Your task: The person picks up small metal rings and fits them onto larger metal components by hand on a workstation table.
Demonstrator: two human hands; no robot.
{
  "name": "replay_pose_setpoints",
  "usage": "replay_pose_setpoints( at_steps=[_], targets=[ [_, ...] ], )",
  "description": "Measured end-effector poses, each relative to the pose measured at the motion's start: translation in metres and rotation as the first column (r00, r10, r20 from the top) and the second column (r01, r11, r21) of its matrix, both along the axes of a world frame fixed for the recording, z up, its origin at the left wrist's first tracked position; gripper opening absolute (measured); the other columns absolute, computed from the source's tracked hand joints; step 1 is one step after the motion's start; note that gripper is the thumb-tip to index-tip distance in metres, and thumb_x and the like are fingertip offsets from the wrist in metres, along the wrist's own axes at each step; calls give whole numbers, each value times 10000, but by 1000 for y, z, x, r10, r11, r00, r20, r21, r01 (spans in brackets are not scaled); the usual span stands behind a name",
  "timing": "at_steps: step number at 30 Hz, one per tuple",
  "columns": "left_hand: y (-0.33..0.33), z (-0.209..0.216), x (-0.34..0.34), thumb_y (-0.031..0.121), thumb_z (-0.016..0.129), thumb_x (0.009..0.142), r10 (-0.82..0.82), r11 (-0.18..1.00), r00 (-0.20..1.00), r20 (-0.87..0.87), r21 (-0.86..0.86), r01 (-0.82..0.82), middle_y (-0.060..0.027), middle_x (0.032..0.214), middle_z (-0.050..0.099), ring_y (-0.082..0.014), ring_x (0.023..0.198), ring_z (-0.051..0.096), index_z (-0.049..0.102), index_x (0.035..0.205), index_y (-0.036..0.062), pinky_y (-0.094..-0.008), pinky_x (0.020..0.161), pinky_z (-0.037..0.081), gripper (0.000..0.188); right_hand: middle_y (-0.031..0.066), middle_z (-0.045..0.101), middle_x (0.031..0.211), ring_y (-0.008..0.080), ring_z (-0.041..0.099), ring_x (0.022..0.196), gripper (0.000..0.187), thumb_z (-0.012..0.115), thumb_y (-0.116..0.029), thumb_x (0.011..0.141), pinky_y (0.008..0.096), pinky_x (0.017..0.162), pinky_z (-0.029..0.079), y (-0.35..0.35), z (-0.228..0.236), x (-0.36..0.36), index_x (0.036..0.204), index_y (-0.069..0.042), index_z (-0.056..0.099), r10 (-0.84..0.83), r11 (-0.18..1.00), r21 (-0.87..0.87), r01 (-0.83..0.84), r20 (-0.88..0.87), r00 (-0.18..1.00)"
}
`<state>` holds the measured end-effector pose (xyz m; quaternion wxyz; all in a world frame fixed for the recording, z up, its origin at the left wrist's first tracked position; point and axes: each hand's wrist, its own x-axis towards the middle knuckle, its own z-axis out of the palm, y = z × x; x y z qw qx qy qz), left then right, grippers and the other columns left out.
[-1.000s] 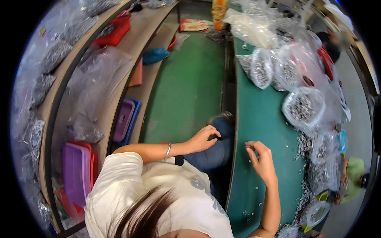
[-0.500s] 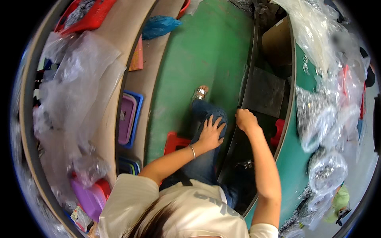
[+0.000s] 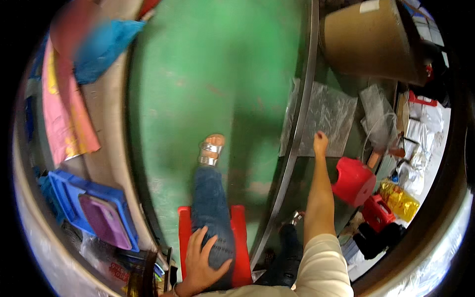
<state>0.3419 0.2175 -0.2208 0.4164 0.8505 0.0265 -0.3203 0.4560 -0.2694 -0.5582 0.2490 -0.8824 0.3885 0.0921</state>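
Observation:
My left hand (image 3: pixel 205 260) lies on the thigh of my jeans (image 3: pixel 210 198), fingers spread, with nothing in it. To the right, my right arm stretches forward under the bench, and my right hand (image 3: pixel 320 143) is closed over the near part of a flat greyish plastic sheet (image 3: pixel 331 111). Its fingers are curled, and whatever they may hold is hidden. One end of the sheet overlaps a long metal edge (image 3: pixel 303 84). Beneath my leg stands a red stool (image 3: pixel 239 242), and my foot in a silver sandal (image 3: pixel 209 152) rests on the green floor (image 3: pixel 227 79).
A large brown cardboard container (image 3: pixel 366 42) stands at the far right. Nearer are a red plastic stool (image 3: pixel 354 180), a red container (image 3: pixel 377 213) and a yellow package (image 3: pixel 400 199). On the left sit a blue tray (image 3: pixel 69 198), a purple tray (image 3: pixel 105 220) and a blue bag (image 3: pixel 109 49).
The view has dropped below the bench tops and closer to the floor. My right hand has moved from the metal edge out over the plastic sheet; my left hand stays on my leg.

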Motion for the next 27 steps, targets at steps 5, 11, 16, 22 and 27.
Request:
replay_pose_setpoints(
  at_steps=[5,11,16,22,27],
  targets=[
    [2,-6,5,274,784,600,121,993,992,-39,20,-120,-253,1327,372,-417,1227,372,367,1280,67,-513,1028,265,824,207,395,1364,325,400,1247,575,586,-173,832,382,1012,327,-16,-55,43,1344,-16,378,-102,992,75,98,49,994],
    [13,-24,37,304,679,663,165,984,971,-173,92,-151,-184,1357,382,-370,1254,350,423,1291,75,-490,1032,252,716,211,343,1392,355,303,1301,615,605,-171,821,432,1071,239,-68,-135,74,1359,-27,344,286,944,-220,-245,181,941],
    [-8,-46,52,300,681,661,150,982,975,-167,137,-127,-185,1355,383,-368,1253,351,425,1289,73,-487,1033,252,714,203,395,1349,354,383,1231,584,613,-165,805,441,1036,295,-49,-140,120,1334,-62,387,298,875,-369,-313,-100,949],
    [-25,-68,67,294,682,660,110,988,980,-167,125,-90,-185,1353,385,-367,1252,352,426,1286,71,-484,1034,251,712,174,538,1096,345,485,1041,301,583,-57,790,416,911,387,-44,-133,116,1086,-9,560,393,815,-495,-301,91,915],
    [-43,-92,83,290,684,659,87,992,987,-134,108,-73,-185,1351,387,-365,1251,353,428,1284,70,-482,1035,251,710,165,568,956,338,508,969,205,558,-7,778,414,851,399,-48,-144,88,980,7,591,300,906,-392,-162,324,897]
  ],
)
